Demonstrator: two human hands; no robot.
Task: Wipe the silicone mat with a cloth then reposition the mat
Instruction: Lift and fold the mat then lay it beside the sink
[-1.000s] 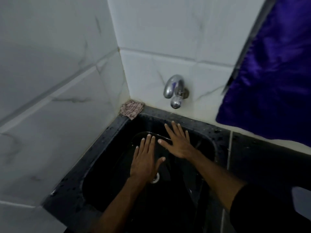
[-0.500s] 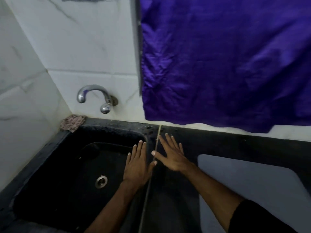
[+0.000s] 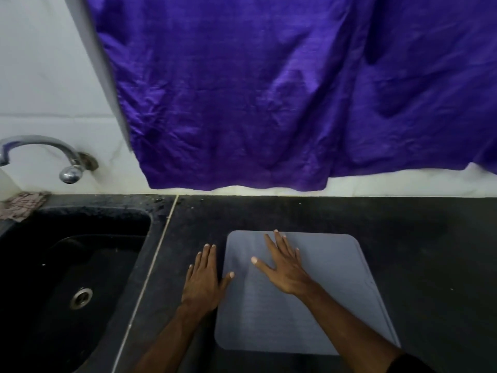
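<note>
Grey mat lies flat on the black counter right of the sink, long axis running front-to-back, right hand spread over it, left hand flat beside.

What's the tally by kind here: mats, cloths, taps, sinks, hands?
Mats: 1, grey silicone mat
Cloths: 2, checked rag, purple cloth
Taps: 1, tap
Sinks: 1, black sink
Hands: 2, left hand, right hand
Total: 7

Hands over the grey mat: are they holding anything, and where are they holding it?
Nothing is held. The right hand lies flat over the grey silicone mat, fingers spread; the left hand is flat over the black counter beside it.
</note>
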